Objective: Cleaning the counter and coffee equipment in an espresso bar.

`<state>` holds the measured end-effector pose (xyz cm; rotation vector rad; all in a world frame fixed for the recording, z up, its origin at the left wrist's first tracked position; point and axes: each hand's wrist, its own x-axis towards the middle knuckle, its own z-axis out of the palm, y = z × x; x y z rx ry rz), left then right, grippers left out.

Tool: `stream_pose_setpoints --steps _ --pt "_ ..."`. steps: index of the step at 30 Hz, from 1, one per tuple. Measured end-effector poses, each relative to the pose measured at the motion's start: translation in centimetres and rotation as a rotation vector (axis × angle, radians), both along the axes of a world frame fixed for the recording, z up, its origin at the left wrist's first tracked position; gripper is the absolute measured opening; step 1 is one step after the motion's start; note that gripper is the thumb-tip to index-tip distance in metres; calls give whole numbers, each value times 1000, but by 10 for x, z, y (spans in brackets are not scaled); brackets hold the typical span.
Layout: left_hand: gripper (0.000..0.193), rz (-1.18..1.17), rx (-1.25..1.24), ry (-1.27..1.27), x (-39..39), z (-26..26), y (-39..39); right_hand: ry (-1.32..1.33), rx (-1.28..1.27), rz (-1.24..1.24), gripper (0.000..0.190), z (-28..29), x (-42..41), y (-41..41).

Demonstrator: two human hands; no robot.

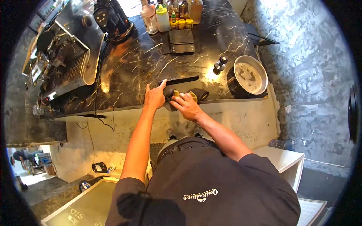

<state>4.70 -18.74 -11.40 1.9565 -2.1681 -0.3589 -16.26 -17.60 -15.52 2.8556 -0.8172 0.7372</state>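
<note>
At the near edge of the dark marbled counter, my left hand [155, 96] rests its fingers on the left end of a flat black object [182, 80], whose raised dark rim shows. My right hand [187, 106] presses a dark and yellow-green cloth [195, 95] down at the right of my left hand. Part of the cloth lies bunched beyond my right fingers. What lies beneath both hands is partly hidden. Farther right stand a metal tamper [221, 63] and a round metal pan [251, 74] holding cloudy, foamy liquid.
A black digital scale [181, 42] lies farther back, before bottles [163, 19] and small yellow-lidded jars [181, 24]. An espresso machine [68, 65] and a black grinder [111, 19] stand left. A cable [97, 84] hangs over the counter's edge. A white shelf unit [282, 158] stands lower right.
</note>
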Motion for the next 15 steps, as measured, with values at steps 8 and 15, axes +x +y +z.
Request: stream_pose_setpoints --steps 8,15 --pt "71 38 -12 17 3 1 5 362 668 -83 17 -89 -174 76" --pt "63 56 -156 572 1 15 73 -892 1117 -1278 33 -141 -356 274"
